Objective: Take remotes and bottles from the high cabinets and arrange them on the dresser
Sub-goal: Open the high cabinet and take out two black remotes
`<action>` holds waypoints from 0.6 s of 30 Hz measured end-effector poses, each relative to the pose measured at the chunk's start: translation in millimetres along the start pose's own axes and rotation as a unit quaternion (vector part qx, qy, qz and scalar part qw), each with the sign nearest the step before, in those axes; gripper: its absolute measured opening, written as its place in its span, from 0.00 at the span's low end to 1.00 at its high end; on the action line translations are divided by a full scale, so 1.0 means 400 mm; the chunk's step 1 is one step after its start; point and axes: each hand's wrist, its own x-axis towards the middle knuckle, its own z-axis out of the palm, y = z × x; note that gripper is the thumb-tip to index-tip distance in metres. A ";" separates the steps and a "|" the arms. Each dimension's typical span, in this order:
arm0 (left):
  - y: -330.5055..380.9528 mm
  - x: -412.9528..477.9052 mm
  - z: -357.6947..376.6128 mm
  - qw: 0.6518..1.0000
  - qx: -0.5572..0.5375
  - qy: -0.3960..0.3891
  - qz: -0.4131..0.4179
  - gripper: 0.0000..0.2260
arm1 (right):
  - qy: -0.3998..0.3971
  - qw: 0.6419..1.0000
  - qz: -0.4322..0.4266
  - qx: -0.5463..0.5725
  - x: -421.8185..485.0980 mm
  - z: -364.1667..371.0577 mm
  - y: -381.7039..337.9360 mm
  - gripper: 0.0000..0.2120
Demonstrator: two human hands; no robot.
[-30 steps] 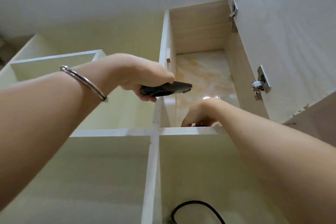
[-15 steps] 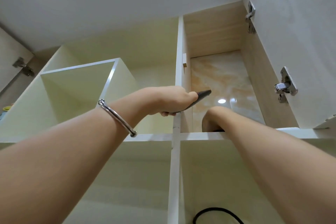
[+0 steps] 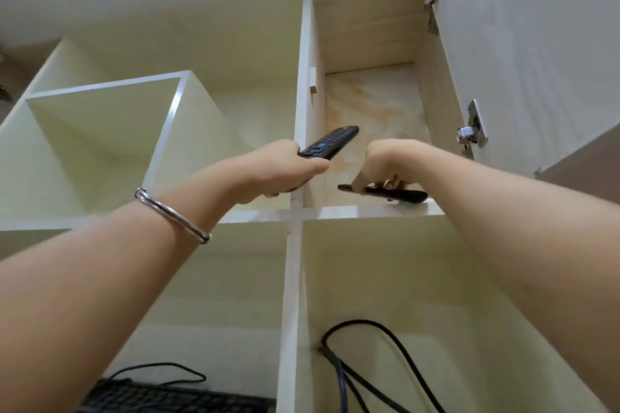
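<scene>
We see a black cable (image 3: 385, 342) looping in the near right compartment, a dark keyboard (image 3: 161, 397) at near left, and a metal hinge (image 3: 471, 131) at far right.

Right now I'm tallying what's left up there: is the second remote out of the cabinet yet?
Not yet. The second remote lies flat at the shelf's front edge, under the right hand's fingers.
</scene>
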 end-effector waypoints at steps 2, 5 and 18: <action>-0.002 -0.029 -0.004 0.997 -0.075 0.012 0.015 0.11 | 0.040 0.996 -0.007 0.079 -0.018 -0.007 0.015 0.16; -0.002 -0.099 -0.012 0.986 -0.160 0.038 0.002 0.07 | 0.102 0.977 -0.036 0.182 -0.057 -0.001 0.031 0.18; -0.019 -0.727 -0.040 0.927 -0.166 0.155 -0.298 0.11 | -0.137 0.800 -0.165 0.559 -0.551 0.265 -0.027 0.17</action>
